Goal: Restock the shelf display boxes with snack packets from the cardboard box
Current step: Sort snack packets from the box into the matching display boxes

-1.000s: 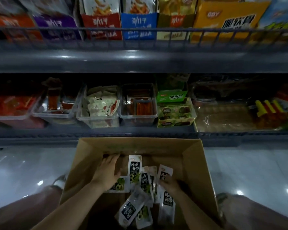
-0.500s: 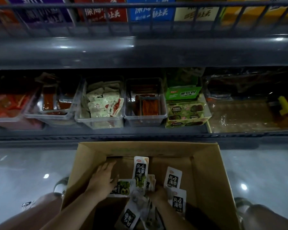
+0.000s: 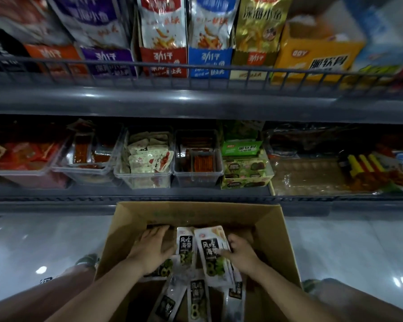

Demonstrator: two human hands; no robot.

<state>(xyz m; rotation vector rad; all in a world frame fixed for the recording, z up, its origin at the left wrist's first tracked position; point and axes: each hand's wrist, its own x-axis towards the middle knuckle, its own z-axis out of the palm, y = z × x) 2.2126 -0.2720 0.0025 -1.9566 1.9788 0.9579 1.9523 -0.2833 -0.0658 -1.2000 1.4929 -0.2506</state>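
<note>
Snack packets (image 3: 208, 245), flat, seemingly glossy plastic, fill cardboard box (image 3: 275, 240).

The box (image 3: 275, 231) is open on top. Its side walls stand close beside the left hand (image 3: 153, 251) and the right hand (image 3: 241, 252), and loose packets (image 3: 197, 296) cover most of its floor. Beyond its far wall the lower shelf (image 3: 56, 201) is open to the front. The tubs (image 3: 197, 180) there are open on top, under the upper shelf (image 3: 196, 101). A wire rail (image 3: 196, 65) bars the bags (image 3: 163, 31) above.
</note>
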